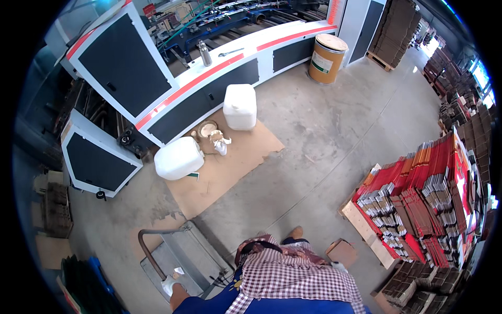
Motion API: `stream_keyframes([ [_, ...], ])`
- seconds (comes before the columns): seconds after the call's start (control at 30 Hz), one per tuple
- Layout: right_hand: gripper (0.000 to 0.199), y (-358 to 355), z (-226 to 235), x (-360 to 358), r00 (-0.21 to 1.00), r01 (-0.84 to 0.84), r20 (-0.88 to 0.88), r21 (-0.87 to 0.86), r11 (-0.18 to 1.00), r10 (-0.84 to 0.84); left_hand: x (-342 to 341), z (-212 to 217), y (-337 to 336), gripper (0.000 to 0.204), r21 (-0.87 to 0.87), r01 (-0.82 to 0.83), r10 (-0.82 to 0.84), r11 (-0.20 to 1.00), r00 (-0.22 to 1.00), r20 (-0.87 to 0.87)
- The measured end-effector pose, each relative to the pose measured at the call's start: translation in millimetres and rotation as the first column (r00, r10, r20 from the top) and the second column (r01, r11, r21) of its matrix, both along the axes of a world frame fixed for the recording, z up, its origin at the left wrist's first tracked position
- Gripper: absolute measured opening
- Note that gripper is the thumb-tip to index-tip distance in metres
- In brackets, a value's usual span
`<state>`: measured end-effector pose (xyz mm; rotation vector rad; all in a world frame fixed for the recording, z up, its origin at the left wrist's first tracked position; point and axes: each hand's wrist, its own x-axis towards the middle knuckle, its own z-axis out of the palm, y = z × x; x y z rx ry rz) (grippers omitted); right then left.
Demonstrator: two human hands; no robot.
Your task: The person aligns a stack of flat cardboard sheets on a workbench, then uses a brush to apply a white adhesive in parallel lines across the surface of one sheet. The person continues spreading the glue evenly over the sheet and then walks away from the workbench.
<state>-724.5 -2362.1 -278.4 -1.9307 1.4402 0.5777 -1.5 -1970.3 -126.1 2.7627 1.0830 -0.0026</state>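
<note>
My left hand, in a white glove, is closed round the curved brown handle of a metal hand cart. The cart's grey deck lies low at my left side, with a small white scrap on it. Only a bit of my right hand, also gloved in white, shows past the checked apron at my right side. Its fingers are mostly hidden. Nearest to it on the floor is a flat brown cardboard piece.
Ahead, two white jerrycans and crumpled paper sit on a cardboard sheet before a white machine. A brown drum stands farther right. Red folded cartons are stacked on a pallet at right.
</note>
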Motion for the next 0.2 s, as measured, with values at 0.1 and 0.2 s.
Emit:
stream_keyframes([
  [0.1, 0.029, -91.1, 48.4, 56.8, 0.691, 0.670, -0.021, 0.393, 0.630, -0.723, -52.8, 33.7, 2.5, 0.045, 0.064, -0.065, 0.065, 0.996, 0.998, 0.006],
  [0.2, 0.035, -203.3, 72.2, 67.3, 0.499, 0.761, 0.182, 0.376, 0.529, -0.847, -52.2, 35.5, -83.7, 0.045, -0.150, 0.048, -0.049, 0.987, 0.999, 0.003],
])
